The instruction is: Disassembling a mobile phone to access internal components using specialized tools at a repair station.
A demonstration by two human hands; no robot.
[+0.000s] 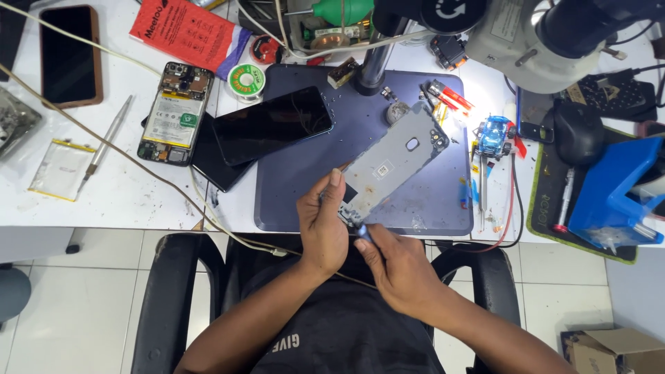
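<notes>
My left hand [323,223] grips the near end of a grey phone back frame [391,165], which lies tilted over the dark blue work mat [443,201]. My right hand [396,266] holds a small blue-handled tool [363,232], its tip against the frame's near corner beside my left fingers. Both hands are at the table's front edge, above my lap.
A black phone screen [271,125] lies on the mat's left over another dark phone. An opened phone with its battery showing [173,114], a solder spool [246,80], a loose battery [61,168], a metal tool [105,143], a microscope [533,34] and a blue holder [613,197] surround the mat.
</notes>
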